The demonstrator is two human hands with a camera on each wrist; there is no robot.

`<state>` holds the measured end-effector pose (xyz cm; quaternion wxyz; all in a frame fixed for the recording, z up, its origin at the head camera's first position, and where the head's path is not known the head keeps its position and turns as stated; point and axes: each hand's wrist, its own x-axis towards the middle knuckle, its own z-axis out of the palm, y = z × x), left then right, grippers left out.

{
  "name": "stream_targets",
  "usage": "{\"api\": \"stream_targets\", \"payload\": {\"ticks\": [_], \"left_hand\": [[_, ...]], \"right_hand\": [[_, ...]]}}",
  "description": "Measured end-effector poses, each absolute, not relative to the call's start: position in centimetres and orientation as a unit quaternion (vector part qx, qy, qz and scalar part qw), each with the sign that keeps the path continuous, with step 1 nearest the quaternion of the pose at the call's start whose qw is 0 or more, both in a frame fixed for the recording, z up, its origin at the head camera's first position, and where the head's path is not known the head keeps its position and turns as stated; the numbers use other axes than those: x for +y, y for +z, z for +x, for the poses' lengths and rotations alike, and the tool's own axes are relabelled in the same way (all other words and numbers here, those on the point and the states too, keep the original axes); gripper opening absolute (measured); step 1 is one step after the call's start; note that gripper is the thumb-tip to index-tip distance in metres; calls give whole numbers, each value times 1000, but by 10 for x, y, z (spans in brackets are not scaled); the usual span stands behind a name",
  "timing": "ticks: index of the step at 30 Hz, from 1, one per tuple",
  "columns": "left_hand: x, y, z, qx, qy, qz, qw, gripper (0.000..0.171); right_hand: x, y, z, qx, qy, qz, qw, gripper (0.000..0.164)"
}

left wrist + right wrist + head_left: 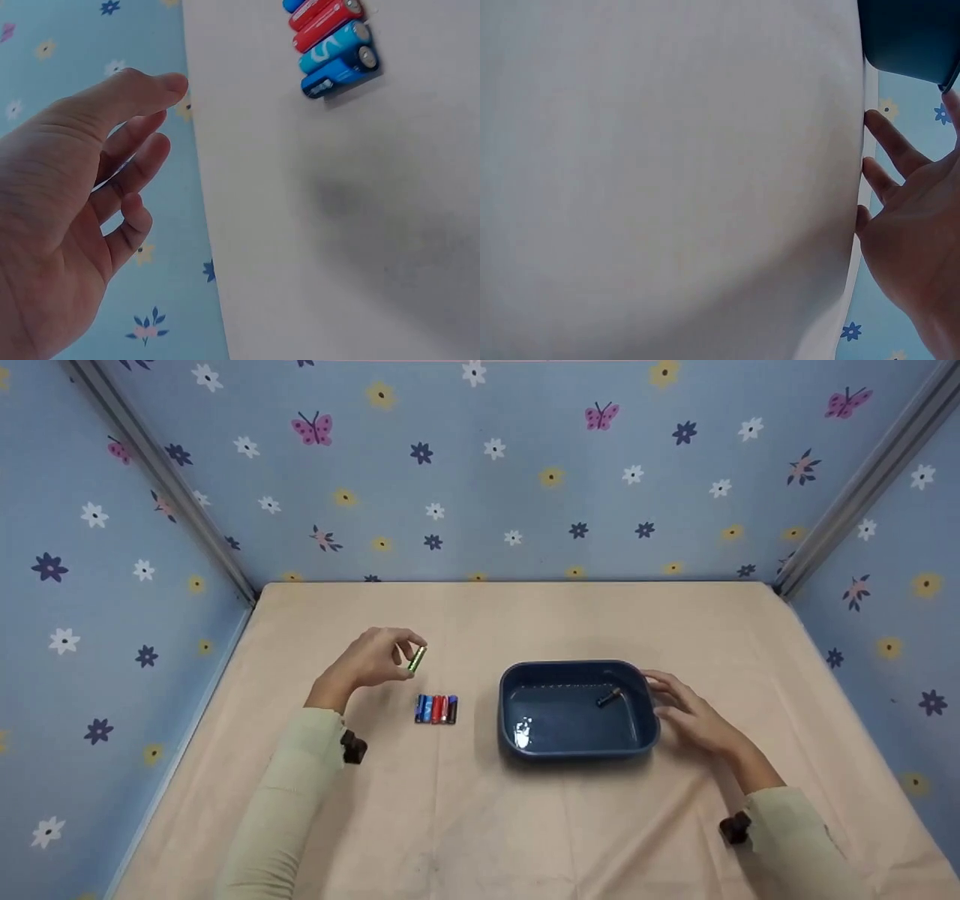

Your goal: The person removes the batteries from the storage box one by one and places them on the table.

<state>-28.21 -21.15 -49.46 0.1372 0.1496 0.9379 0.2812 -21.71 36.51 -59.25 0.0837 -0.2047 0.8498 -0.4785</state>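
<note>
My left hand [373, 657] pinches a green battery [417, 659] between thumb and fingers, above the table left of centre. The left wrist view shows this hand's thumb [142, 94] and curled fingers, but the battery is hidden there. Just below it in the head view, several batteries [436, 709] in blue, red and dark colours lie side by side in a row. To their right stands a dark blue rectangular dish [577, 753] with one dark battery [609, 697] lying inside. At the dish's right end my right hand [697, 720] rests with loosely extended fingers against the rim.
A pale cloth covers the table [465, 825], with creases toward the front right. Blue patterned walls [495, 480] close off the back and both sides, with grey posts [862, 480] at the rear corners.
</note>
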Motion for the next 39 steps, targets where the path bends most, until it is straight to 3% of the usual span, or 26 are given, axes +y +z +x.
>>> {"api": "stream_targets", "payload": {"ticks": [15,27,39], "left_hand": [[-240,-499,-274,937,299,140,111,55],[-240,-533,-257,929,320,113,146,54],[-235,-562,-243,916,361,88,151,51]], "right_hand": [[366,-597,-217,843,-487,-214,77,59],[365,-596,-219,842,-489,-214,79,59],[365,-596,-219,853,-475,-206,75,60]]}}
